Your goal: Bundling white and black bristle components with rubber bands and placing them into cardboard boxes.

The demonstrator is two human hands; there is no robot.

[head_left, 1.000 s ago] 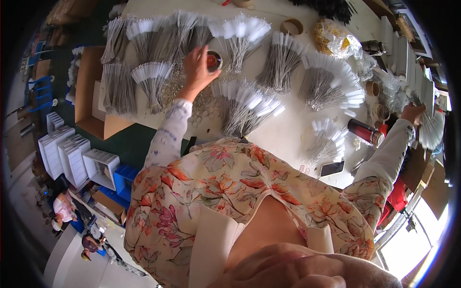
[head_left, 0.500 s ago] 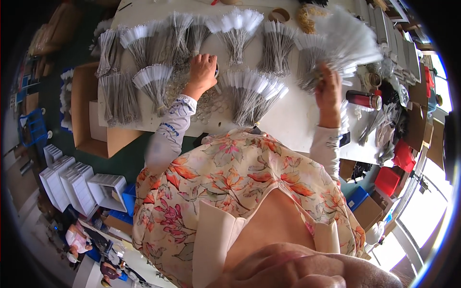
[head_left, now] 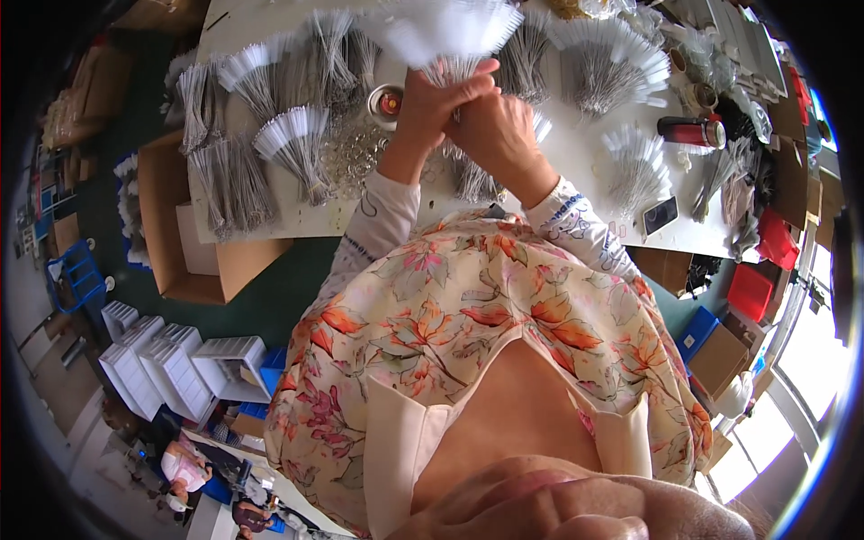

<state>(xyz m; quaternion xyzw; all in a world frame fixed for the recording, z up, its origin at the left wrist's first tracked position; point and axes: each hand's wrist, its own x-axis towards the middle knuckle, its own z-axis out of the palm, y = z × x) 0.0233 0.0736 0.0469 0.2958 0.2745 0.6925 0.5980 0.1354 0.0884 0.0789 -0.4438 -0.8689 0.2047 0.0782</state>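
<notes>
Both hands meet above the counter [head_left: 576,171]: the left hand [head_left: 430,101] and right hand [head_left: 497,135] each close their grip around the stems of one fanned white-tipped bundle [head_left: 450,36], held up over the small round tin [head_left: 389,101]. A loosened grip could let stems slide out and scatter among neighbouring bundles. Half a second earlier the hands were apart, the left flat on the counter.
</notes>
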